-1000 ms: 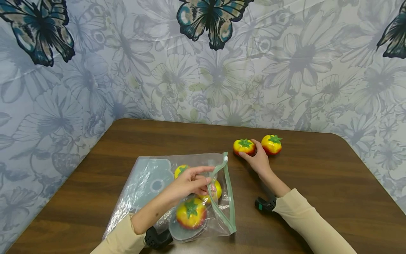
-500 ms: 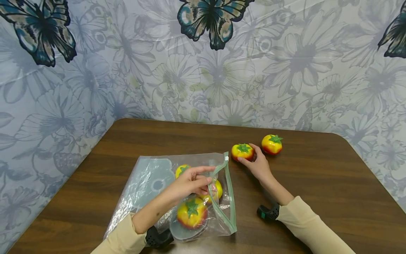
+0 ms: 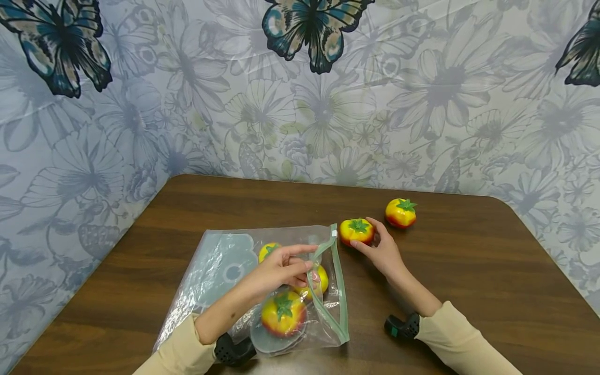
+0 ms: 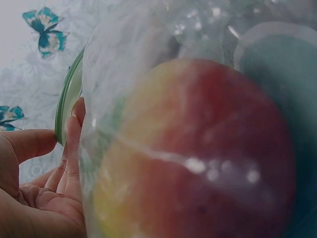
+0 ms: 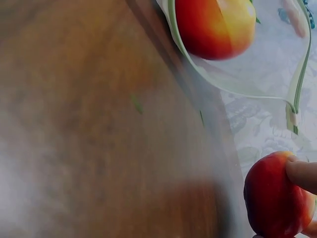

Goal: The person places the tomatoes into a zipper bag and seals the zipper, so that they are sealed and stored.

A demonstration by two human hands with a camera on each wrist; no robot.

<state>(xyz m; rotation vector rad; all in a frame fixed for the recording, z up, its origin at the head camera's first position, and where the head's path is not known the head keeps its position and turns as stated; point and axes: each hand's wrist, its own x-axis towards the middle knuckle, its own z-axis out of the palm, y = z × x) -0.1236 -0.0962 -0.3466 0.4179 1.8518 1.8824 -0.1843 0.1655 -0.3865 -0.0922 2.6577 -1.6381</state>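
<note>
A clear zip bag (image 3: 187,291) with a green zip edge lies on the table, its mouth facing right. Inside it show several yellow-red toy persimmons, the nearest one (image 3: 283,314) large in front. My left hand (image 3: 276,268) pinches the bag's zip edge between thumb and fingers, holding the mouth apart; the left wrist view shows the thumb (image 4: 34,144) against the green strip. Just right of the bag's far corner, my right hand (image 3: 382,247) grips another toy persimmon (image 3: 356,231) with green leaves on top. In the right wrist view this persimmon (image 5: 272,198) sits close below the bag opening.
One more toy persimmon (image 3: 400,213) stands on the brown wooden table (image 3: 469,250) behind my right hand. A floral wall covering with butterflies (image 3: 319,31) rises at the table's far edge. Black wrist devices (image 3: 402,327) sit at both wrists.
My right hand has drawn its persimmon toward me and slightly left, away from the other loose one and nearer the bag. The left hand and the bag stay where they were.
</note>
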